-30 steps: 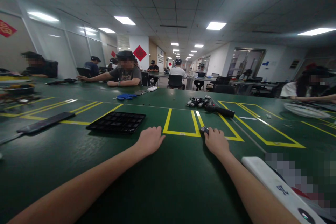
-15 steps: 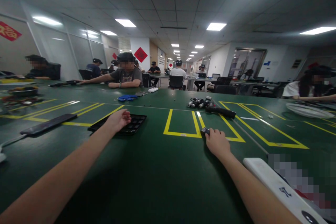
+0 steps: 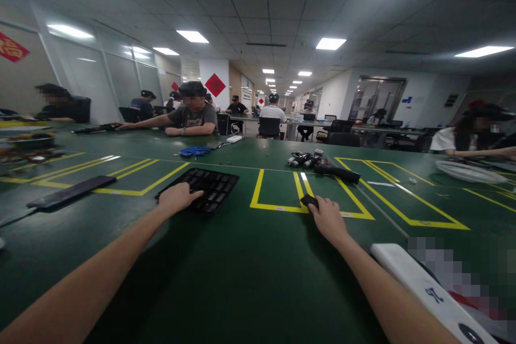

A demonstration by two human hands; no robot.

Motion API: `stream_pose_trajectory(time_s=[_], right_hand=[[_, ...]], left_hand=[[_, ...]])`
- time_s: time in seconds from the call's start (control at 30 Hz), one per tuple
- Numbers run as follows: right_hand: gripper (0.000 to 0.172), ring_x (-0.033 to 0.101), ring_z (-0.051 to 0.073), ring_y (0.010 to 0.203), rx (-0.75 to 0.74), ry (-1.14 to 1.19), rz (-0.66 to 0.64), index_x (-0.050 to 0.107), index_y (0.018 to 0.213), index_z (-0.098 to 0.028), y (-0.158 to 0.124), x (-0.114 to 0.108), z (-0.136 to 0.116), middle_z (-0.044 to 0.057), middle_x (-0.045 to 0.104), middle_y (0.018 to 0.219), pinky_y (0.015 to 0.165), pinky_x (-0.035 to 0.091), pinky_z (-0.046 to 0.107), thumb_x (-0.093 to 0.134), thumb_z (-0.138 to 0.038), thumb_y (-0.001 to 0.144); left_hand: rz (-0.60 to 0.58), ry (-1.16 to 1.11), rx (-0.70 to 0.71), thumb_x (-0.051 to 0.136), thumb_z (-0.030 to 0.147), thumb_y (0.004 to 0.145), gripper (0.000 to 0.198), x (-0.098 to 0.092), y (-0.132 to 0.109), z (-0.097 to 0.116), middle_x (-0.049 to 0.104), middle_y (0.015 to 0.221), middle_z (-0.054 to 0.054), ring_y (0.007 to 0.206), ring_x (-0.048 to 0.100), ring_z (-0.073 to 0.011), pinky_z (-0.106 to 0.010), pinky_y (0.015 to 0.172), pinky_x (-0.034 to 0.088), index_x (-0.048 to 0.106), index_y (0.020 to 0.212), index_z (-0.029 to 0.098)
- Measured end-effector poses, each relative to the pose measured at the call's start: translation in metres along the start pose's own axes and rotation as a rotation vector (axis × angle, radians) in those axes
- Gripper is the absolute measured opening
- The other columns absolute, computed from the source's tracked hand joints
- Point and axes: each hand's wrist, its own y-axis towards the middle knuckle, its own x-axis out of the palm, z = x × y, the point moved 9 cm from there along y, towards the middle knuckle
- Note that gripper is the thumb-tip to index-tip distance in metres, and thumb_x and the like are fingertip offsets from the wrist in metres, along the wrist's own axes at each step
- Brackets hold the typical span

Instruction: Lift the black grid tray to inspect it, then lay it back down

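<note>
My left hand (image 3: 177, 199) grips a black compartment tray (image 3: 213, 185) at its near left side, the thumb reaching in over the cells. The tray looks slightly tilted; its left edge is partly behind the hand. Closed around a small black object (image 3: 308, 200), my right hand (image 3: 328, 217) is over the near edge of a yellow-taped rectangle (image 3: 278, 207). The fingers cover most of that object, so its kind cannot be made out. Beyond the right hand lies a cluster of black and silver cylindrical parts (image 3: 304, 159), with a black bar-shaped piece (image 3: 337, 173) beside it.
The green table (image 3: 242, 269) has more yellow tape outlines. A white power strip (image 3: 439, 290) lies by my right forearm, a dark flat bar (image 3: 72, 192) at left. Blue gloves (image 3: 194, 151) lie farther back. Across the table a person (image 3: 193, 110) reaches leftward; another sits at right.
My left hand has gone from loosely curled over the tray to gripping it, and the tray has shifted right and tipped. The right hand has moved slightly left with its black object.
</note>
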Motion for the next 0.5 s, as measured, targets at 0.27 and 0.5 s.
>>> stream_pose_trajectory(time_s=[0.27, 0.5], right_hand=[[0.041, 0.043, 0.019, 0.109, -0.402, 0.670, -0.184, 0.043, 0.121, -0.014, -0.035, 0.014, -0.077, 0.010, 0.049, 0.116, 0.097, 0.032, 0.034, 0.040, -0.032, 0.084], [0.035, 0.041, 0.020, 0.112, -0.588, 0.765, -0.205, 0.048, 0.114, -0.019, -0.051, 0.014, -0.092, 0.008, 0.050, 0.112, 0.099, 0.030, 0.039, 0.043, -0.032, 0.083]], left_hand=[[-0.054, -0.393, 0.455, 0.041, 0.045, 0.078, 0.031, 0.056, -0.080, 0.142, 0.050, 0.070, -0.001, 0.063, 0.048, -0.0147, -0.026, 0.057, 0.037, 0.048, 0.084, 0.015], [-0.213, -0.566, 0.591, 0.044, 0.043, 0.078, 0.032, 0.072, -0.113, 0.160, 0.046, 0.072, 0.000, 0.063, 0.043, -0.0130, -0.026, 0.058, 0.037, 0.045, 0.093, 0.015]])
